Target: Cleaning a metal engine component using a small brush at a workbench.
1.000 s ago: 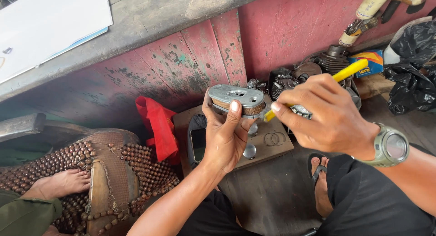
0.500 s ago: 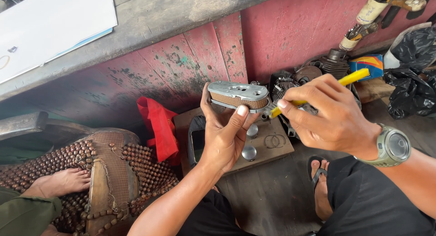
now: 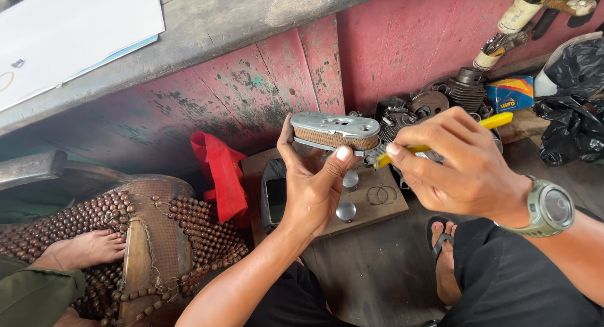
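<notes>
Lying at far upper left on a grey ledge (image 3: pixel 264 19), a white sheet of paper (image 3: pixel 75 31) with a blue edge peeking from under it. Resting below at lower left, another person's bare foot (image 3: pixel 82 250) on a brown beaded seat cover (image 3: pixel 182 232). Slumping just right of the beads against the worn red wall (image 3: pixel 409 44), a crumpled red plastic bag (image 3: pixel 221 173). Lying flat beside the bag on a wooden board (image 3: pixel 377 210), a dark phone (image 3: pixel 274 198), two small round metal caps and thin wire rings. Rising at centre, the left hand (image 3: pixel 311 188), fingers and thumb clamped around a flat oval metal filter (image 3: pixel 336 133) with tan mesh along its side, holding it level above the board. Closing from the right, the right hand (image 3: pixel 469 166), wearing a grey wristwatch (image 3: pixel 552 207), gripping yellow-handled pliers (image 3: pixel 440 141) whose tip is touching the filter's right end. Sitting behind on the floor, dark engine parts (image 3: pixel 440 100), then a small rectangular box (image 3: pixel 511 94) in blue, orange and yellow. Bunching at far right, a black plastic bag (image 3: pixel 576 107).
</notes>
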